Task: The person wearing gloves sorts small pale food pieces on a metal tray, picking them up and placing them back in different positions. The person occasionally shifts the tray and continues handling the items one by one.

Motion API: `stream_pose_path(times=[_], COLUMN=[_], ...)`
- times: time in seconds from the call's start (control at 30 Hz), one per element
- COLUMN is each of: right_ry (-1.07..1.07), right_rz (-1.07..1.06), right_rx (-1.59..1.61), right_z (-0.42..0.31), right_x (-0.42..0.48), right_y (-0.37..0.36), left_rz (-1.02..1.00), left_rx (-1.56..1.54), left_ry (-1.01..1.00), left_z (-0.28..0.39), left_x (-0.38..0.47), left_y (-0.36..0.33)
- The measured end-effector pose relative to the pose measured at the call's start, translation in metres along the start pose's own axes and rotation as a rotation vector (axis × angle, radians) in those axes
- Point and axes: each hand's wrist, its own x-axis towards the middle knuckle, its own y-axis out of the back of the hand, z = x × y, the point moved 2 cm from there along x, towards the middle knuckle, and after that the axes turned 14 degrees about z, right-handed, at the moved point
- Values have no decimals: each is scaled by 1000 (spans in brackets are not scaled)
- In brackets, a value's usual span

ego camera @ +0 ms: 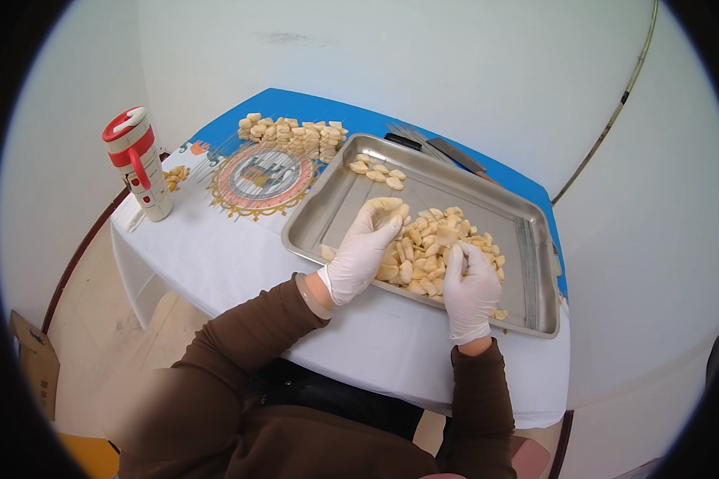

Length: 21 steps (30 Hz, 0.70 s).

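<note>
Both my hands wear white gloves and are over a shallow stainless steel tray (pixel 485 197). My left hand (pixel 362 248) is curled above the tray's middle. Pale yellow shows about its fingertips, but I cannot make out what lies inside the fingers. My right hand (pixel 470 287) pinches a pale, cream-coloured food slice (pixel 447 235) between thumb and fingers. Beneath and between the hands lies a heap of similar slices (pixel 422 263). Several more pieces (pixel 378 172) lie apart near the tray's far left corner. A bundle of thin skewers (pixel 524 269) rests along the tray's right side.
Stacked rows of skewered pieces (pixel 293 135) lie on the table's far left, their thin skewers pointing toward me. A cleaver (pixel 455 154) and more skewers (pixel 401 130) are behind the tray. A red-and-white tumbler (pixel 136 164) stands at left beside small yellowish bits (pixel 175 177).
</note>
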Motion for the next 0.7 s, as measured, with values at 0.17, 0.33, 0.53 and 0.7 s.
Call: stream_pose_path(times=[0.17,0.33,0.53,0.7], right_ry=[-14,53,4,-21], right_rz=[-60,-16,-82,-119], right_rx=[-43,-30,-53,-86], right_z=[0,5,0,-1], right_x=[0,0,4,5], right_y=[1,0,6,7], left_rz=[11,57,89,96], left_rx=[-71,-211,-276,-371], left_ry=[35,101,180,185], left_z=[-3,-5,-2,0], left_x=[1,7,9,6], left_y=[0,3,7,5])
